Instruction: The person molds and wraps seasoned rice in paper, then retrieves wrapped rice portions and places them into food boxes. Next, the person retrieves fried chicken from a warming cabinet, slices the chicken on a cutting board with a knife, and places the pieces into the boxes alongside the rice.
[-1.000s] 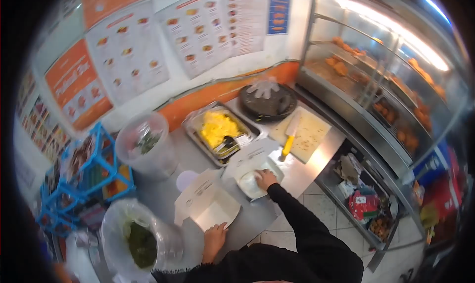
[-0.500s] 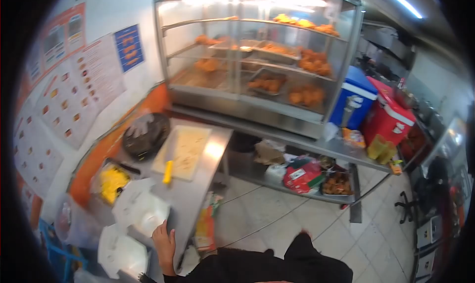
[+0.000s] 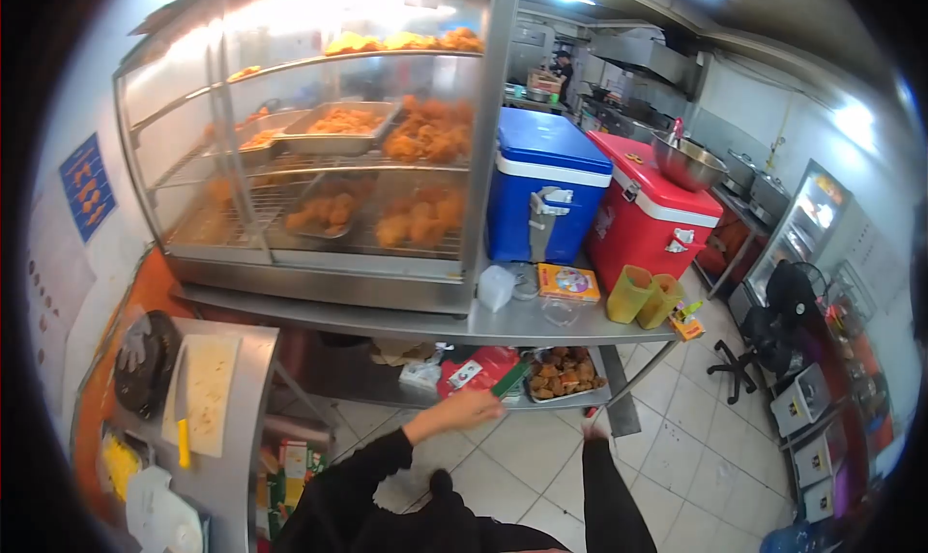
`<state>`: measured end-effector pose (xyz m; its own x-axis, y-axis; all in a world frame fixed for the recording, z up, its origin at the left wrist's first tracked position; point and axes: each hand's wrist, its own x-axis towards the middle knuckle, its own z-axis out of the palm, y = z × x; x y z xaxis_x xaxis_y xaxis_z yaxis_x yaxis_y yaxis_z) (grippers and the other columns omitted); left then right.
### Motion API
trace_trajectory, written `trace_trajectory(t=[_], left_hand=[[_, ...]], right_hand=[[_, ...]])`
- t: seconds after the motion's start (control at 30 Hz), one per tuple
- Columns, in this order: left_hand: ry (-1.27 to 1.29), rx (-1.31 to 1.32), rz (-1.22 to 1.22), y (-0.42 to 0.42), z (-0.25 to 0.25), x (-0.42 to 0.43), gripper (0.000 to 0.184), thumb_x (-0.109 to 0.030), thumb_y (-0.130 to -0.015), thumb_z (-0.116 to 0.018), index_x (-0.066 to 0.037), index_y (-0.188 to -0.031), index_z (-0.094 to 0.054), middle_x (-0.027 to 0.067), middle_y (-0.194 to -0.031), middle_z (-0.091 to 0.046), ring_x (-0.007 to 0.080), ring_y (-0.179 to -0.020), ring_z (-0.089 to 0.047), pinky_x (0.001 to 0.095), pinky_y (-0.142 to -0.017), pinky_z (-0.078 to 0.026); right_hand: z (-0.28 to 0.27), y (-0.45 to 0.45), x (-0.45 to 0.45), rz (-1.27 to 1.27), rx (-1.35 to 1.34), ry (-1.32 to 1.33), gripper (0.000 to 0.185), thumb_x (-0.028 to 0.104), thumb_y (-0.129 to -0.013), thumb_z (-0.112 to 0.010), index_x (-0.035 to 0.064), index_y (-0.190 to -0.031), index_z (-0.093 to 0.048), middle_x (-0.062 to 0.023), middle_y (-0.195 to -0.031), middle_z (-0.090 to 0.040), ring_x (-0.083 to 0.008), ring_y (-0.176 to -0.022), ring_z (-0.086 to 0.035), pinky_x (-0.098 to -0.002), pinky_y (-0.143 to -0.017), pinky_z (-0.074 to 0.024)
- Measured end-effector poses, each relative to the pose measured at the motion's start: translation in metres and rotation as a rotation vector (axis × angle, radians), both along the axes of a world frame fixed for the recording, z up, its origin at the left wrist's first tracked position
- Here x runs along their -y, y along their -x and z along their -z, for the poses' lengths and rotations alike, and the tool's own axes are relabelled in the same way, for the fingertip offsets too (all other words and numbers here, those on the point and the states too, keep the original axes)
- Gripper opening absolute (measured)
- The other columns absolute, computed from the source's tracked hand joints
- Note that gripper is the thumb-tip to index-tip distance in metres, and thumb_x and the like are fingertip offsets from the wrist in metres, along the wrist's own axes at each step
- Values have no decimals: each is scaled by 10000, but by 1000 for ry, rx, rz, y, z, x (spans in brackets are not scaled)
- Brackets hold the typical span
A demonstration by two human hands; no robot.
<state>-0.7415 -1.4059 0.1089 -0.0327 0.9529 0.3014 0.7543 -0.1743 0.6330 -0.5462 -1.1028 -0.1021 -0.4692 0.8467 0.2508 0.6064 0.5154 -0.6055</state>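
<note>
My left hand (image 3: 462,411) reaches out over the tiled floor in front of the low shelf, its fingers stretched forward with nothing visible in them. Just beyond it in view lie a red plastic package (image 3: 474,369) and a metal tray of browned fried pieces (image 3: 564,373). My right hand (image 3: 595,425) shows only as a small part at the end of its dark sleeve, with its fingers hard to make out. White foam boxes (image 3: 162,514) sit at the lower left, away from both hands. A yellow-handled knife (image 3: 184,442) rests on the cutting board (image 3: 215,384).
A glass display case (image 3: 319,273) holds fried food. To its right stand a blue cooler (image 3: 551,186) and a red cooler (image 3: 648,224) with a metal bowl (image 3: 688,161) on top. Yellow containers (image 3: 630,295) stand near the counter edge. An office chair (image 3: 739,364) is at right.
The view has turned right and come closer to the display case and coolers. My left hand has left the foam boxes and moved right, in front of the low shelf.
</note>
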Motion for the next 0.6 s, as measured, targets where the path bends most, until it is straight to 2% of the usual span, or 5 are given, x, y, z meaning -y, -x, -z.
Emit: trace_trajectory(t=[0.13, 0.3, 0.4, 0.53, 0.6], left_hand=[[-367, 28, 1, 55, -55, -124, 200, -196, -780, -483, -19, -847, -549, 158, -758, -540, 288, -716, -528, 346, -628, -406], [-714, 119, -184, 126, -148, -246, 189, -155, -740, -531, -34, -883, -556, 123, -802, -555, 267, -759, -530, 323, -662, -417], [-788, 30, -402, 166, -182, -300, 189, -159, -699, -562, -51, -854, -559, 107, -805, -547, 272, -770, -515, 341, -690, -406], [-681, -219, -421, 201, -191, -357, 215, -151, -645, -596, -106, -849, -546, 74, -817, -509, 246, -803, -494, 354, -682, -377], [-634, -498, -457, 217, -186, -373, 237, -153, -616, -622, -120, -838, -548, 45, -842, -487, 217, -837, -472, 334, -690, -357]], right_hand=[[-185, 117, -83, -187, -657, -376, 189, 148, -674, -630, 30, -778, -525, -59, -686, -534, -155, -601, -528, -265, -563, -436], [-392, 219, -143, -330, -437, -336, 256, 238, -685, -607, 58, -860, -555, -107, -813, -537, -237, -782, -523, -304, -700, -414], [-420, 259, -179, -275, 53, -745, 339, 279, -648, -622, 168, -953, -524, -93, -930, -486, -248, -880, -479, -372, -727, -397], [-425, 288, -213, -315, 167, -807, 394, 292, -632, -631, 211, -993, -496, -87, -963, -455, -263, -925, -443, -387, -748, -380], [-437, 295, -236, -605, 239, -850, 432, 302, -623, -633, 207, -1015, -479, -91, -965, -438, -276, -934, -421, -383, -775, -361]])
